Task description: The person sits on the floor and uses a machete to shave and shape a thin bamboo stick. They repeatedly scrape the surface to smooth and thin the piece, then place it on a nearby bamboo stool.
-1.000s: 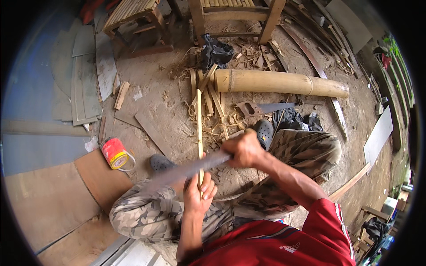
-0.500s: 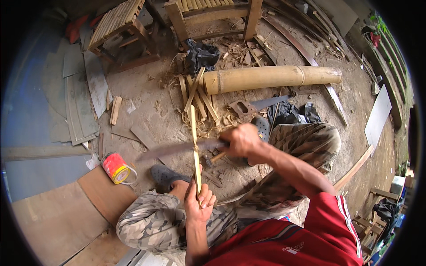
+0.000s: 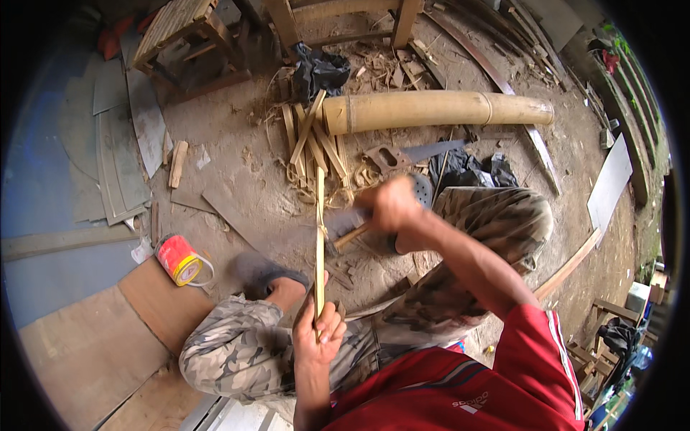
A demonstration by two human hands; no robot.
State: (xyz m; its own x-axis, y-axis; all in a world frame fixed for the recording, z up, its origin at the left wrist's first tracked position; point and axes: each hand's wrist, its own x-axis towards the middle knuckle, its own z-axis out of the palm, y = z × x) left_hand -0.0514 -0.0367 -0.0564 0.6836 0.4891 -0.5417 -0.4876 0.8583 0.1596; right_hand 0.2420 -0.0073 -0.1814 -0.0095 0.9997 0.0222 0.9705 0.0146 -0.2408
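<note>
My left hand is closed around the lower part of a thin, pale bamboo strip, which stands nearly upright in front of me. A node shows as a small bump about midway up it. To the right of the strip, my right hand is closed on the handle of a machete, smeared by motion. The machete blade points left, crosses at the strip near the node and fades into blur. Whether its edge touches the strip, I cannot tell.
Beyond my hands lie a thick bamboo pole, a pile of split strips, a handsaw and a black plastic bag. A hammer rests between my feet. Left stands a red and yellow can; a slatted bamboo stool is farther back.
The machete blade was plainer, stretching left across the strip; now it is heavily blurred. The right hand has shifted slightly. The left hand keeps its hold on the strip, which is now more upright.
</note>
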